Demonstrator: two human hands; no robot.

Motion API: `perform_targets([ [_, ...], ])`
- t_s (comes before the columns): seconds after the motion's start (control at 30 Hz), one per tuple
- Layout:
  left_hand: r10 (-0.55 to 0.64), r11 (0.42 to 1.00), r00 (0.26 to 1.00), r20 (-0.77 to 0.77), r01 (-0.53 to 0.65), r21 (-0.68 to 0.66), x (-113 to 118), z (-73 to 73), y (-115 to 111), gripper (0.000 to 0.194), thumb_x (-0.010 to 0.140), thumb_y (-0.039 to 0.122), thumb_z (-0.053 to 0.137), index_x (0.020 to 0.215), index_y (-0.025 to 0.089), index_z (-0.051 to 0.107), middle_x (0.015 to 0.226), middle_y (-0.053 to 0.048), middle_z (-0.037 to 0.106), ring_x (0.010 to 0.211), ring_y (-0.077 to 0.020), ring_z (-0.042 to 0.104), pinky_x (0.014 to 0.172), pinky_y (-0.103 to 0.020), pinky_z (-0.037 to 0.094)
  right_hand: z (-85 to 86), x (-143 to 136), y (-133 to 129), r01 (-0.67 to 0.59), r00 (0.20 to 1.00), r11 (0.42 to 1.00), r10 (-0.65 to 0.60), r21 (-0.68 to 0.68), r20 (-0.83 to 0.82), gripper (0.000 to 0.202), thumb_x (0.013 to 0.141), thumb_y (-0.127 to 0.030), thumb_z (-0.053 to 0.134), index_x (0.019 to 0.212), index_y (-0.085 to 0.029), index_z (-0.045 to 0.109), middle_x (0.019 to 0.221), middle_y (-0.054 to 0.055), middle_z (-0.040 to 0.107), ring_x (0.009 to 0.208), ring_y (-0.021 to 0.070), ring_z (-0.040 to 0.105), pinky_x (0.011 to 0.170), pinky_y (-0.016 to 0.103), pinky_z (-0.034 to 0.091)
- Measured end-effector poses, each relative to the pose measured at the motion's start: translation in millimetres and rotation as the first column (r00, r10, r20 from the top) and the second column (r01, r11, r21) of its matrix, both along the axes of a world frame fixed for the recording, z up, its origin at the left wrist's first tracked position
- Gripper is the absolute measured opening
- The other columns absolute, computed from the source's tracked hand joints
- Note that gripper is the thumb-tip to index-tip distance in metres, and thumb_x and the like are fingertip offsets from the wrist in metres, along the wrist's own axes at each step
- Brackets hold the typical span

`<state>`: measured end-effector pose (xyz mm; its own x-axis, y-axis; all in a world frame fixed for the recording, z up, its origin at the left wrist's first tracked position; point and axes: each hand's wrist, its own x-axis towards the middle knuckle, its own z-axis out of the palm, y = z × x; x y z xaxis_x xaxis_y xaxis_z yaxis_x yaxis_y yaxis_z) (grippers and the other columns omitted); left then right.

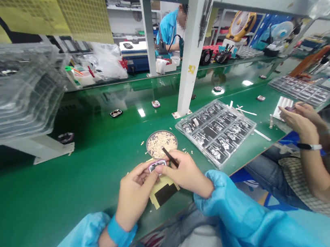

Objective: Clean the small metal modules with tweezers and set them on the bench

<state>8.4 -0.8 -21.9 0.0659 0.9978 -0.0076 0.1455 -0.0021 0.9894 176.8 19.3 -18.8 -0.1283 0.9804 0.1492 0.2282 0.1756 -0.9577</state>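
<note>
Between my two hands is a small rounded device casing [157, 165], purple-edged with a white rim and dark parts inside. My left hand [137, 186] is closed on its left side. My right hand [187, 173] grips dark tweezers [170, 158], and its thumb presses on the casing's near edge. Just beyond my fingers sits a round dish [161, 142] full of tiny pale pieces. Below the hands lies a yellow sheet [156, 199] with a black rectangle [166, 194] on it.
A clear compartment tray [216, 130] of metal parts lies to the right. Several small casings, one nearby [116, 113], are on the green bench. A metal post [186, 71] rises ahead; stacked trays [10, 96] stand left. At right, a co-worker's hands [302, 118] hold a dark piece.
</note>
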Motion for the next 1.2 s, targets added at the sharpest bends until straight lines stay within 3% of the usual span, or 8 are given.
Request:
perform_targets([
  [0.07, -0.02, 0.998, 0.999, 0.026, 0.021, -0.052, -1, -1.7, 2, 0.037, 0.086, 0.04, 0.069, 0.114, 0.016, 0.074, 0.088, -0.006, 0.074, 0.073, -0.0203, 0.071, 0.07, -0.032, 0.058, 3.2, 6, 3, 0.005, 0.994, 0.977, -0.029, 0.212, 0.108, 0.025, 0.079, -0.034, 0.08, 0.095, -0.018, 0.069, 0.085, 0.003, 0.064, 0.079, 0.0166, 0.058, 0.071, 0.028, 0.05],
  [0.13, 0.0, 1.0, 0.999, -0.044, 0.0, -0.007, -2, -3.7, 2, 0.036, 0.086, 0.038, 0.069, 0.113, 0.016, 0.075, 0.088, -0.007, 0.073, 0.072, -0.0195, 0.069, 0.069, -0.031, 0.057, 5.9, 12, 4, -0.06, 0.987, 0.917, -0.004, 0.393, 0.16, 0.02, 0.085, -0.029, 0.075, 0.102, -0.019, 0.069, 0.091, 0.005, 0.065, 0.086, 0.018, 0.062, 0.078, 0.03, 0.052],
  [0.23, 0.033, 0.995, 0.985, -0.168, -0.018, 0.094, -4, -6.2, 1, 0.033, 0.087, 0.036, 0.067, 0.112, 0.017, 0.076, 0.088, -0.006, 0.071, 0.072, -0.0186, 0.066, 0.066, -0.029, 0.054, 6.4, 17, 4, -0.188, 0.96, 0.843, 0.05, 0.504, 0.274, 0.012, 0.093, -0.024, 0.066, 0.103, -0.02, 0.071, 0.092, 0.006, 0.065, 0.086, 0.0165, 0.064, 0.075, 0.027, 0.053],
  [0.4, 0.003, 0.986, 0.979, -0.204, 0.031, 0.165, -4, -5.2, 1, 0.028, 0.087, 0.028, 0.063, 0.109, 0.02, 0.078, 0.097, -0.007, 0.073, 0.08, -0.0184, 0.066, 0.07, -0.029, 0.053, 2.5, 26, 6, -0.31, 0.902, 0.792, 0.071, 0.526, 0.425, 0.019, 0.094, -0.014, 0.06, 0.104, -0.024, 0.073, 0.1, 0.006, 0.067, 0.089, 0.0154, 0.066, 0.072, 0.025, 0.053],
  [0.6, 0.055, 0.955, 0.96, -0.275, 0.029, 0.294, 0, 7.9, -4, 0.023, 0.087, 0.024, 0.063, 0.103, 0.02, 0.079, 0.083, -0.003, 0.069, 0.069, -0.0139, 0.059, 0.062, -0.023, 0.049, 7.0, 29, 4, -0.284, 0.957, 0.827, 0.212, 0.484, 0.199, 0.014, 0.085, -0.022, 0.075, 0.098, -0.019, 0.072, 0.096, 0.007, 0.063, 0.086, 0.0172, 0.064, 0.075, 0.031, 0.056],
  [0.77, 0.1, 0.934, 0.945, -0.311, 0.019, 0.357, 0, 14.1, -5, 0.023, 0.087, 0.023, 0.064, 0.105, 0.02, 0.078, 0.077, -0.001, 0.065, 0.064, -0.0126, 0.056, 0.062, -0.023, 0.048, 10.1, 23, 0, -0.204, 0.978, 0.863, 0.159, 0.463, 0.134, 0.013, 0.084, -0.019, 0.074, 0.095, -0.019, 0.069, 0.091, 0.006, 0.064, 0.083, 0.0177, 0.064, 0.071, 0.031, 0.055],
  [1.0, 0.105, 0.939, 0.944, -0.312, 0.009, 0.342, -1, 13.8, -3, 0.025, 0.086, 0.021, 0.062, 0.105, 0.019, 0.078, 0.07, 0.001, 0.058, 0.061, -0.012, 0.053, 0.059, -0.022, 0.046, 8.0, 24, 3, -0.251, 0.956, 0.821, 0.128, 0.513, 0.263, 0.025, 0.084, -0.009, 0.064, 0.105, -0.021, 0.069, 0.096, 0.007, 0.066, 0.088, 0.0172, 0.065, 0.076, 0.031, 0.056],
  [1.2, 0.097, 0.957, 0.942, -0.322, 0.0, 0.289, -2, 8.6, -1, 0.029, 0.08, 0.018, 0.062, 0.104, 0.018, 0.079, 0.071, 0.001, 0.058, 0.059, -0.011, 0.05, 0.056, -0.021, 0.044, 9.5, 24, 4, -0.292, 0.916, 0.838, 0.106, 0.462, 0.387, 0.02, 0.082, -0.011, 0.062, 0.099, -0.02, 0.068, 0.097, 0.006, 0.07, 0.092, 0.0181, 0.067, 0.083, 0.031, 0.057],
])
